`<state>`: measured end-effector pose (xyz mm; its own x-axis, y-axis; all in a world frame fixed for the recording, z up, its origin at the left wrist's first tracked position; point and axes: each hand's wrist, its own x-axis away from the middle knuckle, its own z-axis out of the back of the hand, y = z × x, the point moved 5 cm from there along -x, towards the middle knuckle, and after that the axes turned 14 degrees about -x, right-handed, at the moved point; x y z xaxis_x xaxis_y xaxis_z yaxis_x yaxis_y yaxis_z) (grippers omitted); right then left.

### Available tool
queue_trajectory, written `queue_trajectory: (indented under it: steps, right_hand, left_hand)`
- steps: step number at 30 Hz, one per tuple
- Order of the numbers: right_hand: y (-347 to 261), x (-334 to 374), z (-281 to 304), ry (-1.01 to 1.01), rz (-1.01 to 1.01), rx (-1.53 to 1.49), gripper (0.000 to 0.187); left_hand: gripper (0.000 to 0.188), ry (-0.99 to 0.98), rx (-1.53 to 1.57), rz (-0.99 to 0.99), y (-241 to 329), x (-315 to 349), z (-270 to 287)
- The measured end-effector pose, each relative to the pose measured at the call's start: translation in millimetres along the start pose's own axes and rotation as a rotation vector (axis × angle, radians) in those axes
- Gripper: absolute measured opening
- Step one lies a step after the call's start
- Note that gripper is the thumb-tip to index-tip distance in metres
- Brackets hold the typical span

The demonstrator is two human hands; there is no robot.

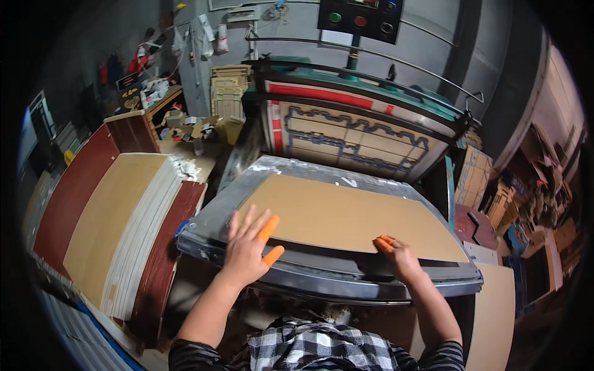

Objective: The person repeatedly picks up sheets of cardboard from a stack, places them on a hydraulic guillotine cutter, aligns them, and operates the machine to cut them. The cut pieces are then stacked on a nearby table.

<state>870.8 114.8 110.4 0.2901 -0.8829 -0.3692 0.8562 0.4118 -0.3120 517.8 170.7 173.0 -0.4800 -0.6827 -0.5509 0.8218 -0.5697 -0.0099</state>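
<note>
A flat brown cardboard sheet (340,213) lies on the grey metal bed (213,213) of a press in front of me. My left hand (246,250) is spread open at the sheet's near left corner, with orange finger covers on the thumb and a finger. At the sheet's near edge, right of the middle, my right hand (399,255) has its orange-covered fingers pressed together on the board. Its thumb is hidden. Beyond the bed, the raised press plate carries a cutting die (362,141) with dark stepped lines on a wooden board.
A tall stack of boards (127,229) stands at my left between dark red panels. Another brown sheet (495,315) stands to the right of the bed. A control panel (360,21) with buttons is above the press. Scrap cardboard (544,167) is heaped at the far right.
</note>
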Motion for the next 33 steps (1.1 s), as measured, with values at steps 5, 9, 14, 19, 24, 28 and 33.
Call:
queue_trajectory:
  steps: [5, 9, 14, 19, 24, 28, 33]
  right_hand:
    - [-11, -34, -26, -0.187, -0.187, -0.122, 0.024]
    - [-8, -20, -26, -0.06, -0.062, 0.093, 0.029]
    - [1, -10, -31, -0.002, -0.142, 0.07, 0.024]
    - [53, -40, -52, -0.141, -0.525, -0.468, 0.022]
    - [53, -61, -39, -0.385, -0.536, -0.288, 0.048]
    - [84, -15, -36, -0.171, -0.675, -0.152, 0.079]
    - [84, 2, -41, -0.388, -0.771, -0.054, 0.083]
  left_hand:
    - [0.067, -0.56, -0.028, 0.076, -53, 36, -91]
    - [0.068, -0.718, -0.037, 0.072, -60, 9, -108]
    - [0.066, -0.81, -0.15, 0.016, -49, -4, -115]
    - [0.066, -0.863, -0.139, 0.139, -57, -22, -151]
    - [0.07, -0.867, -0.196, 0.205, -57, -25, -161]
    - [0.073, -0.834, -0.178, 0.219, -55, -26, -152]
    - [0.076, -0.794, -0.175, 0.023, -36, -29, -159]
